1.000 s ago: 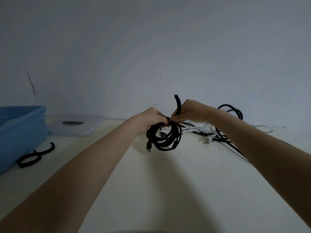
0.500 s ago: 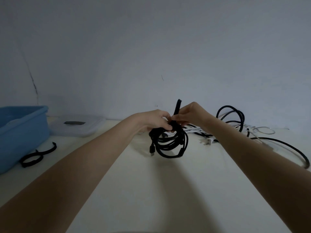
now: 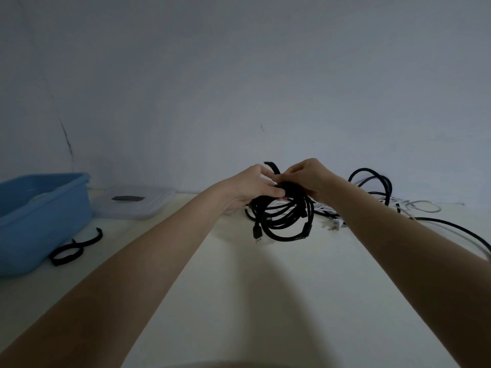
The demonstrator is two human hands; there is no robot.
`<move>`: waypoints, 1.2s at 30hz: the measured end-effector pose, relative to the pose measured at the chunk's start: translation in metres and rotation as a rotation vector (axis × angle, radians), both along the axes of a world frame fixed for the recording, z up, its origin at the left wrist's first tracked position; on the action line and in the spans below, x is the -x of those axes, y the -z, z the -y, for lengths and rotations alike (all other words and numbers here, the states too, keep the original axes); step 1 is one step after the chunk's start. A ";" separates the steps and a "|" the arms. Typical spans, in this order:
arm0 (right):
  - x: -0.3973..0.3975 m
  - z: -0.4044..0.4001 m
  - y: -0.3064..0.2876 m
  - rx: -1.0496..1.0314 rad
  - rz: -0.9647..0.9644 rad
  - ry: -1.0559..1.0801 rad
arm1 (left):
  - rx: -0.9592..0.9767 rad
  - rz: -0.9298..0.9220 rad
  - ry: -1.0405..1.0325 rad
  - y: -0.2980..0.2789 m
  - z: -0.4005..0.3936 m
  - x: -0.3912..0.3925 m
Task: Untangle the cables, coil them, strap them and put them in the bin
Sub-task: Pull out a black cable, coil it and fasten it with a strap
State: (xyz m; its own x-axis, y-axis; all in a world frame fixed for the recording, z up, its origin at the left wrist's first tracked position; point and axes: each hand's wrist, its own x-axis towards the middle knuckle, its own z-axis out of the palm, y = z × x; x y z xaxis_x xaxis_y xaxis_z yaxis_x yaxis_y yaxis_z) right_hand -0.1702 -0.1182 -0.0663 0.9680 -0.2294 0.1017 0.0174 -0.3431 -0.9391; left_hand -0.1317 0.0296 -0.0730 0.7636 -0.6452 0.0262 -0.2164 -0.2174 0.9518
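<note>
Roughly midway with the first cable, by the look of it. Black cable coil already wound into loops, hanging from both hands above the table, its USB plug dangling at the lower left. Left hand curled over the top of the bundle, thumb pressed along the gathered strands. Right hand pinching the black strap against the same spot, the strap's free end poking up between the two hands. Strap wrapped partway at best, apparently; too dark at the knot of fingers to say whether closed yet.

Done so far: one cable freed and coiled. Left to do: finishing the strap, carrying the coil over to the blue bin at the far left, then repeating for the rest. Something pale possibly lying inside the bin already, though hard to make out.

Still waiting behind the right wrist: a tangle of black cable looping upward and white cable spread flat, mixed together, with one long black run trailing off toward the right edge. Spare straps lying just beside the bin's front corner. Clear lidded container near the wall, just beside the bin.

Nothing much blocking the path leftward to the bin; only the straps near its base. Main obstacle likely the knotted heap itself.
</note>
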 end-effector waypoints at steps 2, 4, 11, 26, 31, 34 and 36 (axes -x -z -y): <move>-0.001 -0.008 -0.001 0.019 -0.012 0.044 | 0.029 -0.040 -0.031 -0.001 -0.002 0.001; -0.003 -0.015 -0.001 0.004 -0.021 0.071 | 0.039 -0.075 -0.059 -0.002 -0.005 0.000; -0.020 -0.017 -0.001 0.045 -0.285 0.043 | -0.024 -0.015 0.014 -0.007 -0.015 0.004; -0.017 -0.011 -0.007 -0.165 0.008 -0.341 | 0.160 -0.074 -0.167 -0.014 -0.041 -0.023; -0.023 -0.027 -0.011 0.420 0.114 -0.145 | 0.084 -0.139 -0.145 -0.012 -0.043 -0.024; -0.026 -0.028 -0.013 0.471 0.214 -0.137 | 0.111 -0.143 -0.173 -0.018 -0.044 -0.025; -0.026 -0.029 -0.015 0.571 0.299 -0.127 | 0.146 -0.149 -0.200 -0.021 -0.042 -0.026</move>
State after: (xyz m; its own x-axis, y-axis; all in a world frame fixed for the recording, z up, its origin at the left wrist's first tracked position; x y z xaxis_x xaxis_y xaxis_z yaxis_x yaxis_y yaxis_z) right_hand -0.1438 -0.0887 -0.0508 0.8949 0.0543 0.4429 0.3226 -0.7645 -0.5580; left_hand -0.1054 0.0713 -0.0518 0.8776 -0.4792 -0.0145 -0.0381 -0.0997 0.9943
